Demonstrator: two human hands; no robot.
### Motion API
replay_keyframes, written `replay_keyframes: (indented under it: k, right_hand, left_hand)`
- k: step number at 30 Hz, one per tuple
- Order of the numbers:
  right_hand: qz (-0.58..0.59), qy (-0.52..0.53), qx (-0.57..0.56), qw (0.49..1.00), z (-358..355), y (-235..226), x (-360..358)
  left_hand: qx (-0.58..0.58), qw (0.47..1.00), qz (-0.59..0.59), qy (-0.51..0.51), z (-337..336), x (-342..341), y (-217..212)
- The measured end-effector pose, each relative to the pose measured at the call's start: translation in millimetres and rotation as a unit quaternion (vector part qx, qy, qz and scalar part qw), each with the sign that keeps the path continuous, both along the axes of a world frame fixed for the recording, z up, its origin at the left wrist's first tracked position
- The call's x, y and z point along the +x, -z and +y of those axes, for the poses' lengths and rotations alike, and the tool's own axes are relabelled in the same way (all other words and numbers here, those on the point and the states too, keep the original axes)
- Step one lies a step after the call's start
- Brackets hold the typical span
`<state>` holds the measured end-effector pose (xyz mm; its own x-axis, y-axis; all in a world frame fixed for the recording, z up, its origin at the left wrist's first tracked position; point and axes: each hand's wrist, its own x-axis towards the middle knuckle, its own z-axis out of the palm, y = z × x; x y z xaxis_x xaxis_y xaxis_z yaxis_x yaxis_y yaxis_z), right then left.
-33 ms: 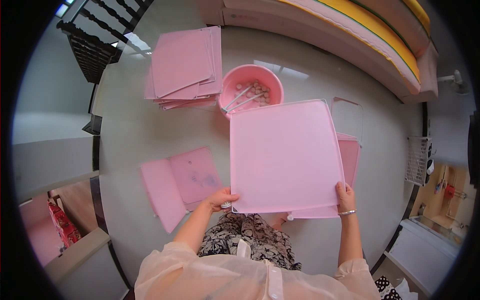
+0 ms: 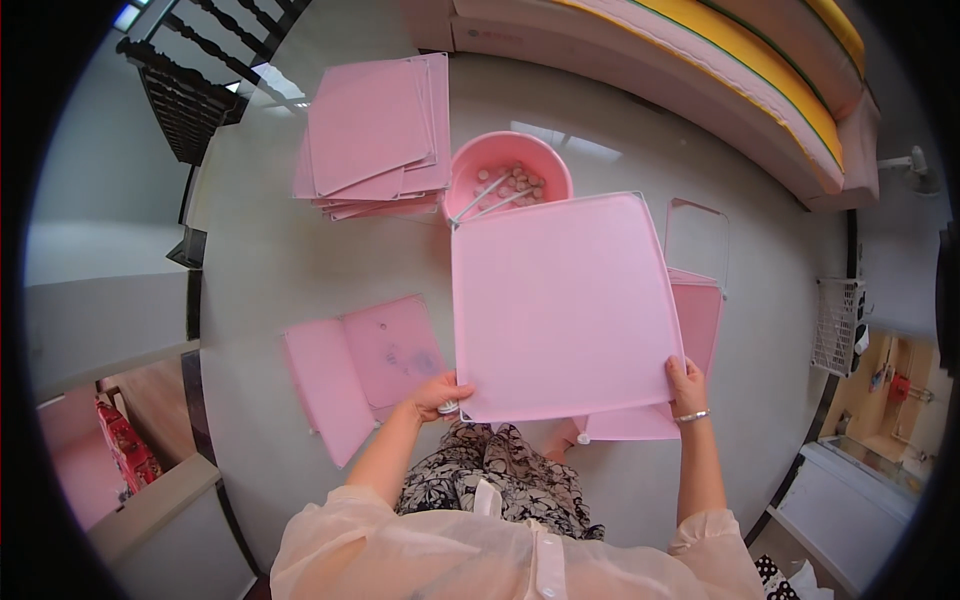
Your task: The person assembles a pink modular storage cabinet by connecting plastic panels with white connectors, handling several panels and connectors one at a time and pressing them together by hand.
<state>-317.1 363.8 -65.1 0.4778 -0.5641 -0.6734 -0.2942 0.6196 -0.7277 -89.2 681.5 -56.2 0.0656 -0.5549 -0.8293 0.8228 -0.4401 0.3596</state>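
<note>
A large square pink panel with a thin rim is held up in front of my body. My left hand is closed on its near left corner, thumb on top. A small white round piece shows by that hand's fingers, just under the corner. My right hand grips the right edge near the other close corner, its thumb on the face and its fingers hidden behind. Below and right of it, partly covered, more pink panels stand joined at an angle. A white piece sits at their near corner.
A pink basin beyond the panel holds white round pieces and white rods. Left of it lies a stack of pink panels. Two joined panels rest at left on the floor. An unfilled frame stands at right; a sofa lies behind.
The held panel has shifted slightly left and tilted a little, with both hands still on it.
</note>
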Motion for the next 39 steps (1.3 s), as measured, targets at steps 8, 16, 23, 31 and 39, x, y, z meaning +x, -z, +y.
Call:
replay_keyframes:
  k: [8, 16, 23, 31, 39]
  right_hand:
    - [0.021, -0.125, 0.024, 0.992, 5, 31, 112]
    - [0.114, -0.281, 0.078, 0.950, 73, 98, 56]
    - [0.306, -0.119, 0.170, 0.929, 138, 174, -72]
    - [0.279, 0.182, 0.374, 0.866, 194, 221, -100]
    - [0.103, 0.443, 0.408, 0.792, 205, 263, -49]
  left_hand:
    - [0.028, 0.968, -0.188, -0.164, 13, 80, 4]
    - [0.027, 0.867, -0.340, -0.363, -21, 229, 14]
    - [0.101, 0.900, -0.292, -0.307, -44, 323, 52]
    - [0.182, 0.919, -0.349, 0.007, -84, 242, 101]
    - [0.180, 0.888, -0.295, 0.304, -194, 107, 153]
